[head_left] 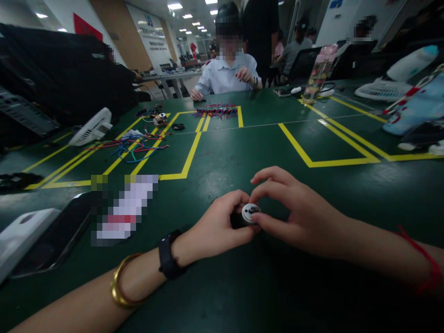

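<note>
A small round part [250, 212] with a silvery-white rim and a dark centre is held above the green table, facing up. My left hand [218, 224] wraps round its side, fingers and thumb closed on it. From the right, my right hand [298, 212] touches the part's top edge with thumb and a fingertip, in a pinch. The lower side of the part is hidden by my fingers.
On the green table [222, 162] lie a blurred paper [128, 208], a dark phone-like object [58, 231], coloured wires [135, 145] and a small white fan [92, 127]. Another wire bundle [217, 110] is near a seated person [227, 69]. A bottle [319, 74] stands at the right.
</note>
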Demonstrator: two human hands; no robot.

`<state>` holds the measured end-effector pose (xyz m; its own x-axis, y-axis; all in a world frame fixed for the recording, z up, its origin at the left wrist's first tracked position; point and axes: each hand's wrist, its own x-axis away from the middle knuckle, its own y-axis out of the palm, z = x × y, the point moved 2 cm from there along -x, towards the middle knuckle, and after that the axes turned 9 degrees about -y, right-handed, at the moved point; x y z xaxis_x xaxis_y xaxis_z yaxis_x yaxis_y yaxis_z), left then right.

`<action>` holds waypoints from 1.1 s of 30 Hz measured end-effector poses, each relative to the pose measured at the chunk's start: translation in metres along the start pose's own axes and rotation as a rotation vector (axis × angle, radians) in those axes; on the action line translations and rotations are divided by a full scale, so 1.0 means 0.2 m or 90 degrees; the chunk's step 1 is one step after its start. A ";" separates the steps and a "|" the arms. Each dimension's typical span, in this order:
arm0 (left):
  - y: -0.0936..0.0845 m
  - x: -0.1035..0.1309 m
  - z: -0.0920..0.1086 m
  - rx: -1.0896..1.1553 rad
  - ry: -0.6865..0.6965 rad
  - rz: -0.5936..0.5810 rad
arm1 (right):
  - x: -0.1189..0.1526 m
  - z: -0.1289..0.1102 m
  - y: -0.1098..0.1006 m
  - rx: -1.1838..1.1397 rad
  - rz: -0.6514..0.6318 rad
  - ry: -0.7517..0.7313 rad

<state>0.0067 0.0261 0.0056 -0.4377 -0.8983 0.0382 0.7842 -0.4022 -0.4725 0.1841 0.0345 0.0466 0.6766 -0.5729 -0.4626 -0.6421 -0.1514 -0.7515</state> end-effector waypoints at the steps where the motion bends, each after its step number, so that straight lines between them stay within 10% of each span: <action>1: 0.00 0.00 0.00 -0.010 0.002 0.007 | -0.02 -0.01 0.00 -0.001 -0.005 -0.009; 6: 0.00 0.00 0.00 -0.019 -0.009 0.000 | 0.01 0.01 -0.05 -0.016 0.092 -0.004; 15: -0.01 0.01 0.02 0.018 -0.015 -0.030 | 0.22 0.15 0.05 -0.021 -0.148 0.091; 24: -0.01 0.01 0.01 -0.013 -0.023 -0.022 | 0.25 0.22 0.02 -0.216 0.005 0.302; 33: 0.00 0.01 0.01 0.001 -0.013 -0.018 | 0.20 0.15 0.04 -0.017 -0.143 0.083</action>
<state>0.0062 0.0245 0.0074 -0.4503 -0.8902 0.0693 0.7722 -0.4273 -0.4702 0.2168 0.0339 0.0072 0.7526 -0.6208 -0.2195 -0.4910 -0.3071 -0.8152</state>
